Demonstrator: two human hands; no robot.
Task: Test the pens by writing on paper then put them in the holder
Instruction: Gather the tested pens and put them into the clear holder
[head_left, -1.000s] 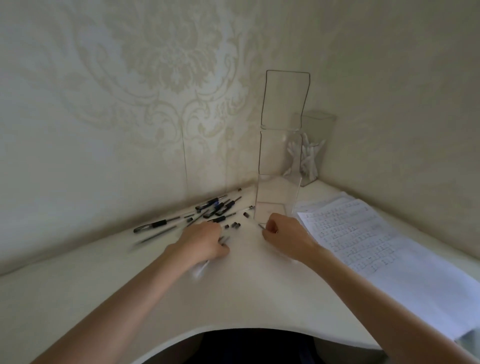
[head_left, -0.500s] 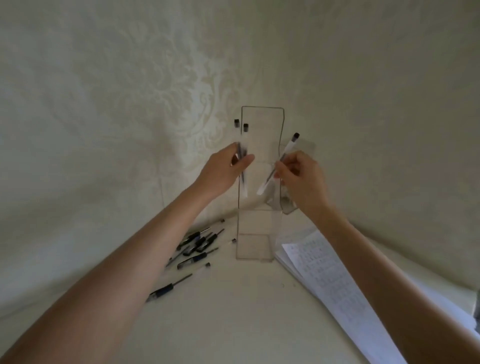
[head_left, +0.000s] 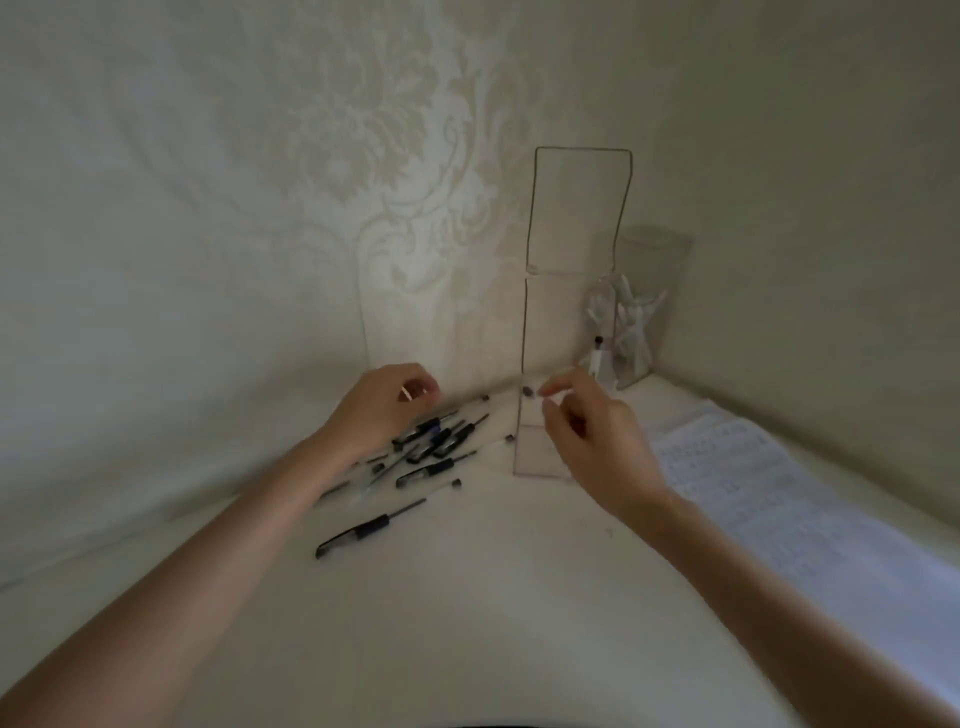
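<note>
Several black-and-clear pens (head_left: 431, 447) lie loose on the white desk, left of a tall clear holder (head_left: 571, 291). My left hand (head_left: 382, 410) hovers over the far end of the pile with curled fingers, and a short white pen end (head_left: 408, 395) shows between thumb and fingers. In front of the holder's lower part, my right hand (head_left: 597, 447) pinches a blurred pale pen with a black cap (head_left: 529, 391) that points left. One black-capped pen (head_left: 597, 353) stands upright at the holder's right edge. Written sheets of paper (head_left: 779, 493) lie to the right.
A second clear container (head_left: 644, 312) with white items stands in the corner behind the holder. Patterned walls close in at the back and right. One pen (head_left: 363, 532) lies apart, nearer to me. The desk's front edge curves at the bottom.
Both hands have come down from the holder's top to desk level. The left hand no longer holds two pens up; it is now over the pile. The view has tilted back down.
</note>
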